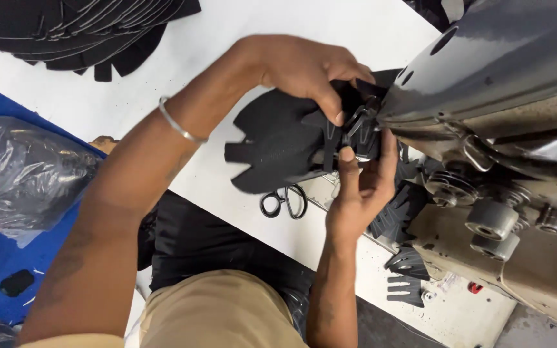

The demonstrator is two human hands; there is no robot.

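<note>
My left hand (304,67) pinches the top edge of a black mesh shoe-upper piece (272,145) with notched edges, holding it against the head of a grey sewing machine (498,71). My right hand (362,187) grips the same piece from below, thumb up against a small black trim part at the machine's needle area (359,129). A thin metal bangle (178,125) sits on my left forearm. The needle itself is hidden behind my fingers and the fabric.
Black-handled scissors (285,201) lie on the white table (130,96) just under the piece. A stack of black cut pieces (78,29) rests at the far left corner. Loose black trim parts (407,264) lie by the machine. Clear plastic bags (20,167) sit on a blue surface at left.
</note>
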